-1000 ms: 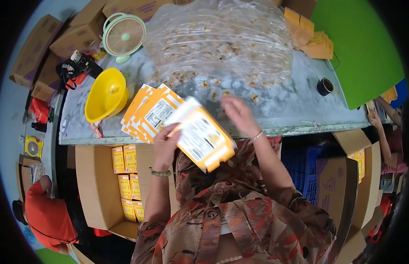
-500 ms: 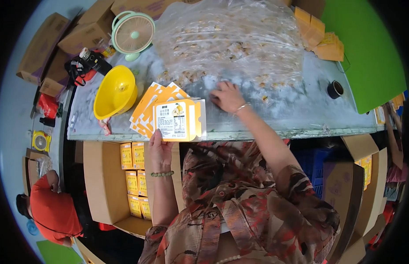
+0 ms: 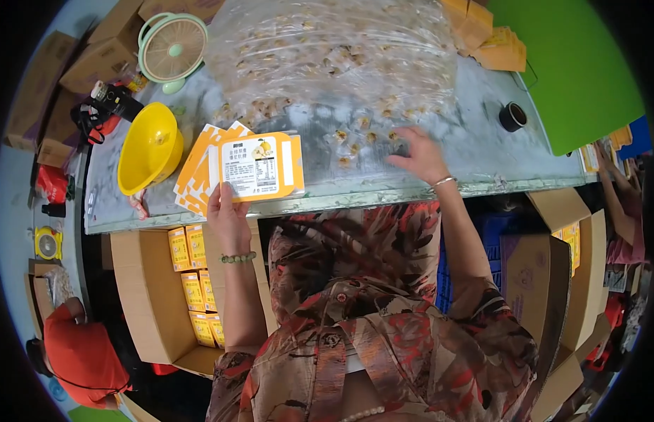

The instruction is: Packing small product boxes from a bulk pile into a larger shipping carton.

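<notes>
My left hand grips a flat orange-and-white carton by its lower edge, thumb on the printed face. Beneath and behind it, more flat orange-and-white cartons fan out over the table's front edge. My right hand hovers low over the table with fingers spread, holding nothing I can see. Just left of its fingertips lie several small wrapped pieces, yellowish-brown in clear film. Beyond them spreads a large heap of such pieces under clear plastic.
A yellow bowl stands left of the cartons, with a green fan behind it. A dark cup and orange packets are at the right. An open cardboard box with yellow cartons sits below left; a person in red is beyond.
My right hand has moved right, away from the middle of the table. Several small wrapped pieces now lie loose in front of the heap. The left hand keeps hold of the carton.
</notes>
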A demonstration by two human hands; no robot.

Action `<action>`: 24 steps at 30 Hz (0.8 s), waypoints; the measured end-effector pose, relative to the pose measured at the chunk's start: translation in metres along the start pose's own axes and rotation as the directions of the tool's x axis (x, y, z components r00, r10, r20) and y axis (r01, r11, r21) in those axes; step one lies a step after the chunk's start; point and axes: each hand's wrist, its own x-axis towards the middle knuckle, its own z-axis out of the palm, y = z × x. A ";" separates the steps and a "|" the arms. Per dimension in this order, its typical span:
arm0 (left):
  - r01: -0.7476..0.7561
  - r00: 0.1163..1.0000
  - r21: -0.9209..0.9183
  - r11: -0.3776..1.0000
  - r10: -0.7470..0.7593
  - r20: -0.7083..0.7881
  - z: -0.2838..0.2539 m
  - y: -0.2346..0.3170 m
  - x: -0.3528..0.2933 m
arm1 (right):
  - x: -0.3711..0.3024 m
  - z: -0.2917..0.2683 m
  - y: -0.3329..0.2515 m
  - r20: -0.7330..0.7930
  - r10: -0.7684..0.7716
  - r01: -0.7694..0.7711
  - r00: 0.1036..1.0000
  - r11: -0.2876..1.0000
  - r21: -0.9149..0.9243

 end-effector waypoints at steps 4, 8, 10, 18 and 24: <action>-0.008 0.999 0.092 0.996 0.011 -0.031 0.015 -0.002 0.004 | 0.017 0.026 -0.017 0.045 -0.132 0.138 0.990 0.971 -0.196; -0.066 0.998 0.137 0.988 0.066 0.006 0.036 -0.012 0.007 | 0.046 0.028 -0.034 0.156 -0.033 0.089 0.987 0.925 -0.368; -0.074 0.997 0.174 0.982 0.072 0.017 0.041 -0.018 0.010 | 0.053 0.027 -0.040 0.367 0.033 0.141 0.930 0.887 -0.439; 0.021 0.999 0.212 0.977 -0.028 0.026 0.064 -0.044 0.004 | 0.027 0.049 -0.027 0.171 -0.122 0.167 0.978 0.948 -0.273; 0.176 0.981 0.082 0.981 -0.182 0.071 0.077 -0.063 -0.013 | 0.024 0.059 -0.025 0.153 -0.046 0.000 0.987 0.958 0.288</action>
